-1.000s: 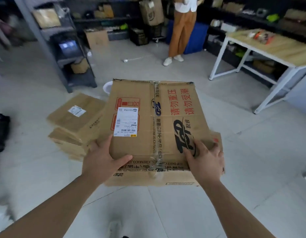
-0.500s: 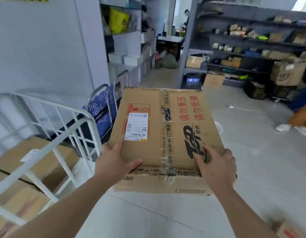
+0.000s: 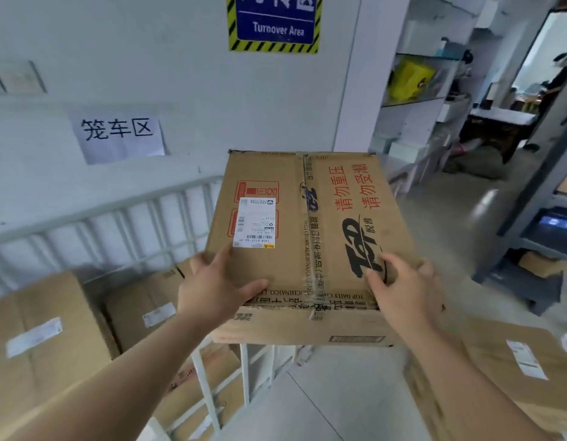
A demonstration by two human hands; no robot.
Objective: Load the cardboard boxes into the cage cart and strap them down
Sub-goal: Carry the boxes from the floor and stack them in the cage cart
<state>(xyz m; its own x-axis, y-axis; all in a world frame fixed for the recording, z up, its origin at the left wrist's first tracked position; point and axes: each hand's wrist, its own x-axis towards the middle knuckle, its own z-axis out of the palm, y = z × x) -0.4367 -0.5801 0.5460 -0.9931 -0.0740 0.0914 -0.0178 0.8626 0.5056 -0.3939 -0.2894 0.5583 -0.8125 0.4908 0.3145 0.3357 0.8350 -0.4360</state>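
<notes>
We are holding the cardboard box (image 3: 301, 237) over the cage cart (image 3: 116, 207)'s white rail, left hand (image 3: 212, 291) and right hand (image 3: 406, 291) gripping its near corners; other boxes (image 3: 43, 329) are lying inside.

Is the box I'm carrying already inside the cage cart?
No, the left hand and right hand hold the box in the air, with floor visible under it.

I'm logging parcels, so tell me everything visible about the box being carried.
The carried box is flat brown cardboard, top seam taped shut, printed with red Chinese text and a black Top logo, bearing a white shipping label. It is held aloft, left hand and right hand gripping its near corners, beside the cage cart.
</notes>
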